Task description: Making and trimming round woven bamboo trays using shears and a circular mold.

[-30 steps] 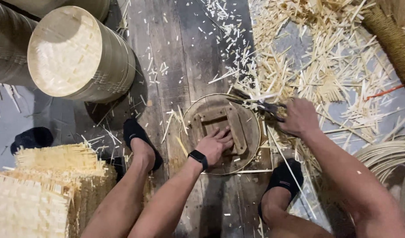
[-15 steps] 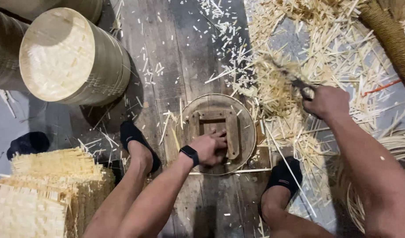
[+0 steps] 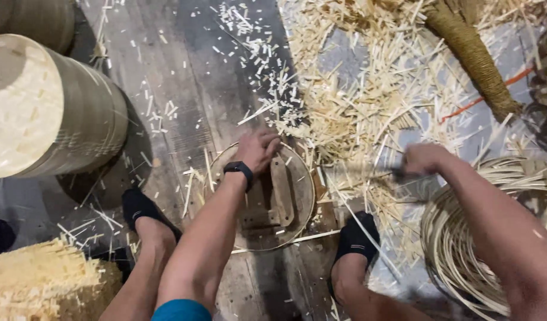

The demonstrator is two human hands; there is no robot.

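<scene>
Pressing down with bent fingers, the left hand (image 3: pixel 258 150) rests on the far edge of the round wooden board (image 3: pixel 297 205). It wraps around nothing. The right hand (image 3: pixel 425 159) is closed tight on a dark tool (image 3: pixel 398 174). That hand is blurry, so I cannot tell what kind of tool it is.

Now the board. It is flat, round and brown, with wooden bars fixed across its top. It lies on the plank floor (image 3: pixel 166 89) between the two feet in black socks, one foot (image 3: pixel 139 208) to its left and one foot (image 3: pixel 353 238) to its right. The left hand sits right on it. The right hand is off to the right of the board, not touching it.

Biggest of the other things is the big round drum (image 3: pixel 44 107) lying on its side, far left of the board. A wide heap of pale cut strips (image 3: pixel 368 101) spreads past the board, up and to the right. A coil of thin cane (image 3: pixel 464 249) lies right of the board, under the right arm. A pale bundle of sticks (image 3: pixel 41 279) sits at the near left. A thick rope-wrapped pole (image 3: pixel 469 53) lies far off at the top right. A black watch (image 3: pixel 239 168) is on the left wrist. Small chips lie all over the floor around the board.
</scene>
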